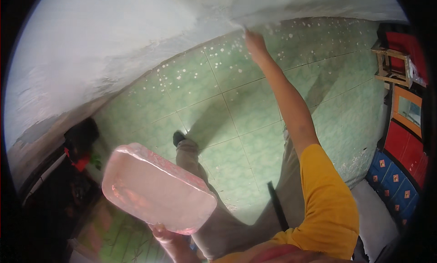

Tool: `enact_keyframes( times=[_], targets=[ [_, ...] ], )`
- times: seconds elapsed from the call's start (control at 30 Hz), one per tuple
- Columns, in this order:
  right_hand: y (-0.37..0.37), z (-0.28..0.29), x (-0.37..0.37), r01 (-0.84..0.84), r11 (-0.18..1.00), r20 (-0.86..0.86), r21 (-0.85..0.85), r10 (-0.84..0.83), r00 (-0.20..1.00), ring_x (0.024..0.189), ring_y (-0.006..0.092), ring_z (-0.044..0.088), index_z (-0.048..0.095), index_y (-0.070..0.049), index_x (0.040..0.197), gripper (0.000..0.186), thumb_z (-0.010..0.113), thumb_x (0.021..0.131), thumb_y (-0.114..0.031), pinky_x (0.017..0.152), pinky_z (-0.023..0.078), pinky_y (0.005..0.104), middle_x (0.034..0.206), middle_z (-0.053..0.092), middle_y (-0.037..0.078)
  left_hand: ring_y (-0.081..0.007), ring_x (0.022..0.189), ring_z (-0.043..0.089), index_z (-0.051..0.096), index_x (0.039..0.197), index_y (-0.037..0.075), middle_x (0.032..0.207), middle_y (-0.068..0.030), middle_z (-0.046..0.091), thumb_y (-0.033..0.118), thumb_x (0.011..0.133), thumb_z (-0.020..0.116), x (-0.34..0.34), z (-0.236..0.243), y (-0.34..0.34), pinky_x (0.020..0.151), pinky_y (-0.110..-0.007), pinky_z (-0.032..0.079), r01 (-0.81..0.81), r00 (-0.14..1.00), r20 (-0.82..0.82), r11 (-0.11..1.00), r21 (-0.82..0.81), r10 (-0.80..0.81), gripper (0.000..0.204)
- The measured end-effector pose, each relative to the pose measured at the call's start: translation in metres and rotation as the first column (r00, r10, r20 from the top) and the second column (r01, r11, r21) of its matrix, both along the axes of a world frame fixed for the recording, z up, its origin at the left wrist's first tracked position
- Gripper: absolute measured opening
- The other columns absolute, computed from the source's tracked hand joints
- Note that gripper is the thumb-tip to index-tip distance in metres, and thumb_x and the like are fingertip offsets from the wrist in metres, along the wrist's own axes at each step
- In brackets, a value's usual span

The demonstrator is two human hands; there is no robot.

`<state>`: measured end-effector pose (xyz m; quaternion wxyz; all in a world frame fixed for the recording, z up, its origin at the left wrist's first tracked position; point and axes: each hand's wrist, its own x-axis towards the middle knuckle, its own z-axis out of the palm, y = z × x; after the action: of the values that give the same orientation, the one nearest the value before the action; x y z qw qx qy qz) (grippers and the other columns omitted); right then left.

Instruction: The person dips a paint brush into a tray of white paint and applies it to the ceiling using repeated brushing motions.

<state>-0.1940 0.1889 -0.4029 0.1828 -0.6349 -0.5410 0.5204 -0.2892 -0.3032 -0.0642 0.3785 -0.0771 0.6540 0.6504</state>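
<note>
My left hand (167,238) grips the near edge of a pink rectangular plastic tub (157,190), which is tilted and holds pale, milky liquid like paint. Its thumb shows at the rim; the other fingers are hidden beneath. Stretched far forward, my right hand (256,43) is closed around a small, pale, blurred tool (236,24) that looks like a paintbrush. The tool is at the lower part of a white wall (150,26), whose surface is streaked and patchy. Motion blur hides the tool's exact shape and whether it touches the wall.
White drops spot the green tiled floor (236,103) along the wall's foot. A wooden stool-like frame (392,65), an orange-framed panel (409,108) and a blue patterned cloth (391,181) line the right side. Dark objects (82,135) stand at the left. My legs are spread below.
</note>
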Motion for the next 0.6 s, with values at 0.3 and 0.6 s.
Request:
enact_keyframes(
  times=[0.3, 0.6],
  targets=[
    [-0.053, 0.181, 0.020, 0.090, 0.928, -0.358, 0.363, 0.050, 0.932, 0.061, 0.0143, 0.045, 0.054, 0.003, 0.087, 0.032, 0.045, 0.096, -0.027, 0.057, 0.039, 0.0314, 0.065, 0.047, 0.007, -0.0317, 0.114, 0.045, 0.028, 0.139, 0.001, 0.128, -0.0165, 0.041, 0.027, 0.068, 0.067, -0.007, 0.032, 0.019, 0.092, -0.044, 0.042, 0.044, 0.999, -0.027, 0.990, 0.135, -0.041, 0.084],
    [-0.040, -0.044, -0.003, -0.008, 0.972, 0.047, 0.234, -0.003, 0.999, 0.088, 0.0409, 0.059, 0.058, 0.000, 0.094, 0.043, 0.042, 0.093, -0.040, 0.076, 0.045, 0.0454, 0.090, 0.062, 0.024, -0.0337, 0.107, 0.050, 0.033, 0.132, -0.002, 0.121, -0.0172, 0.047, 0.038, 0.065, 0.065, 0.001, 0.020, 0.006, 0.087, -0.046, 0.045, -0.041, 0.999, -0.036, 0.999, -0.014, 0.041, 0.084]
  ],
)
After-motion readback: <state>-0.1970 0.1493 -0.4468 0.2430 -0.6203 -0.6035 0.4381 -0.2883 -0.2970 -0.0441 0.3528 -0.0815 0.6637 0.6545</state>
